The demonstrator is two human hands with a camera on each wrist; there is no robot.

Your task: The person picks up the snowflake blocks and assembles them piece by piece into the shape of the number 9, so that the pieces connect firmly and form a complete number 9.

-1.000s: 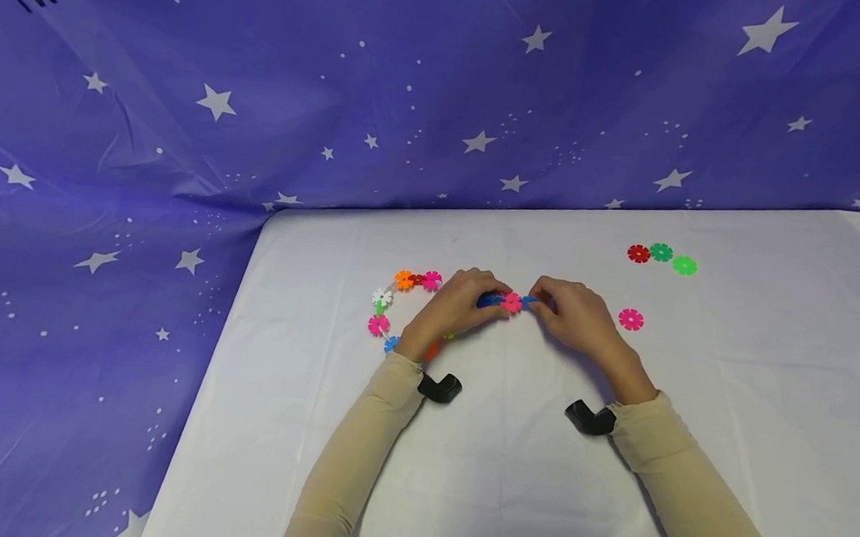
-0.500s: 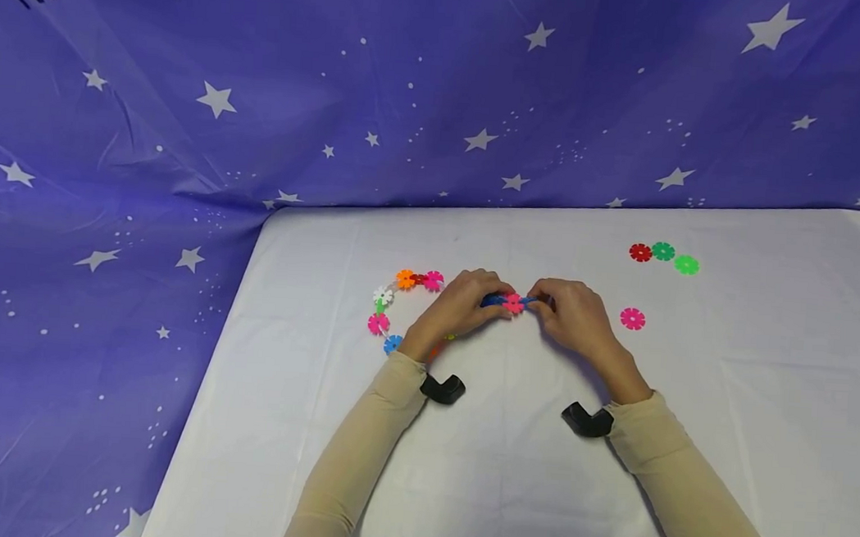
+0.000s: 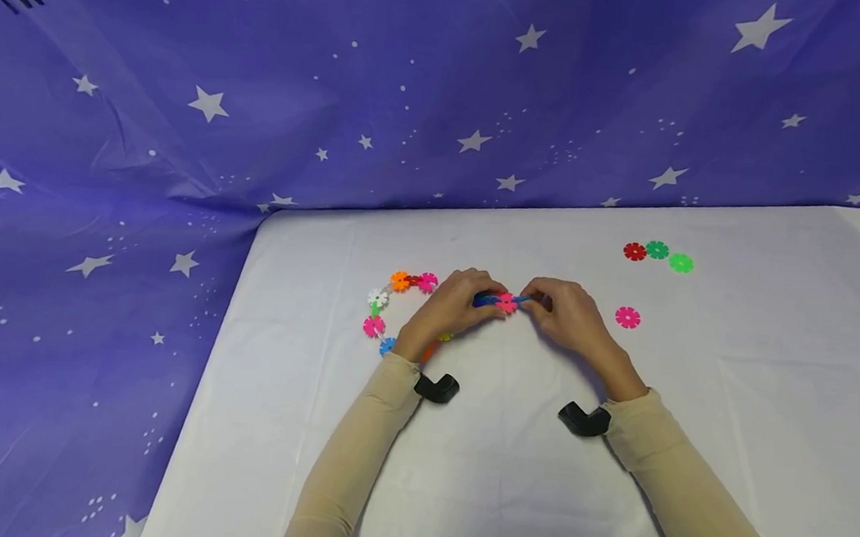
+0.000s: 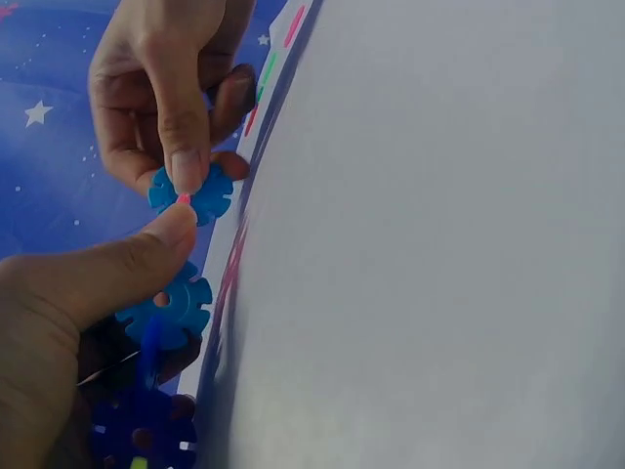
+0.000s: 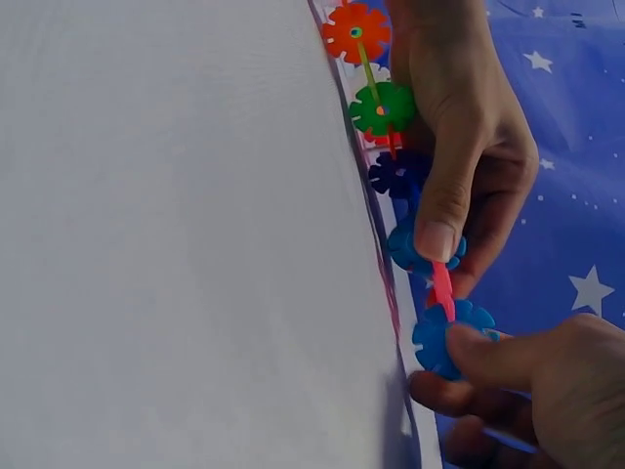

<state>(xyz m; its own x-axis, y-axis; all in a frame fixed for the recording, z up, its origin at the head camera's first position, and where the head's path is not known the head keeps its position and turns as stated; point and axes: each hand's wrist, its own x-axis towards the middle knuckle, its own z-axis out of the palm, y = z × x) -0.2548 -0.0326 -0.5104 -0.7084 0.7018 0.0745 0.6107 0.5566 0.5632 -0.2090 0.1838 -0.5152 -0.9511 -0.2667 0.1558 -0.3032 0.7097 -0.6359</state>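
My left hand grips the end part of a chain of interlocking snowflake discs. Its thumb lies on a pink disc, with a light blue disc and a dark blue disc behind it in the chain. Facing it, my right hand pinches another light blue disc between thumb and fingers. That disc meets the pink one edge to edge, at an angle; how deep the slots sit is hidden by the fingertips. The chain curves away under my left wrist, which covers part of it.
The chain's loop includes an orange disc, a white disc and a blue disc on the white tabletop. Loose red, teal and bright green discs lie far right, a pink disc nearer.
Both hands stay nearly in place at the joint. The light blue disc in my right hand looks thinner, more edge-on, than a second ago. The head view has shifted slightly.
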